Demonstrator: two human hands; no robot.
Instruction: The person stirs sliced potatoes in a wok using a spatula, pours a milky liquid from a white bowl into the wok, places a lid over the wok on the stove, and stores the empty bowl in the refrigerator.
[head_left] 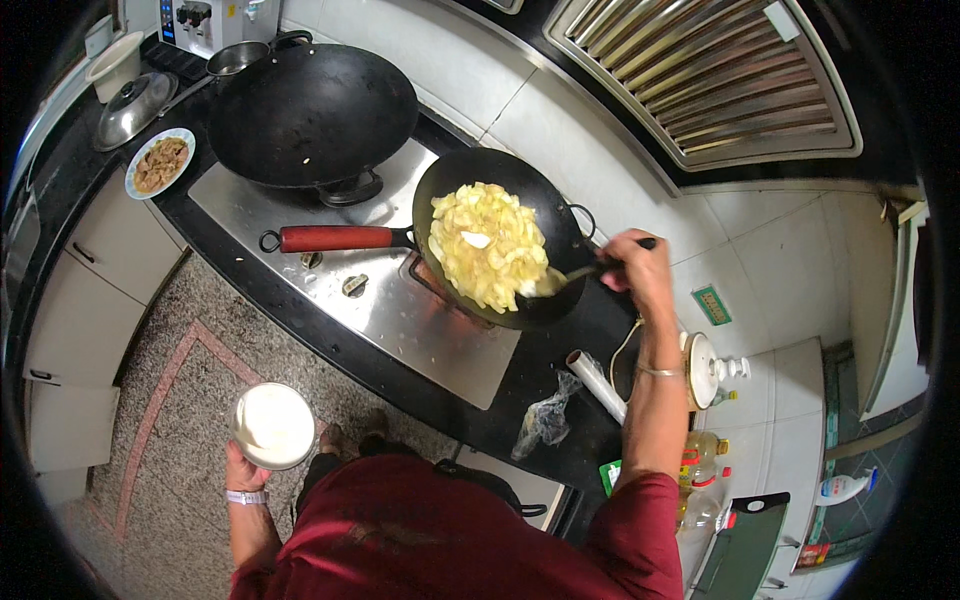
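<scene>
My left hand (247, 472) grips a round metal bowl (273, 426) filled with something smooth and white, held out over the floor. In my right hand (638, 268) is the dark handle of a spatula (583, 271). Its blade dips into the right side of a black wok (560, 218) on the stove's front burner. Pale yellow chopped pieces (488, 245) fill the wok's middle. A white dab (476, 240) sits on top of them, and more white shows near the spatula blade. The wok's red handle (335, 238) points left.
A larger black wok (315, 110) stands on the other burner of the steel stove (425, 345). Left of it are a plate of cooked meat (162, 166) and a metal lid (137, 108). A cling film roll (597, 386), crumpled plastic (547, 415) and oil bottles (703, 478) line the right counter.
</scene>
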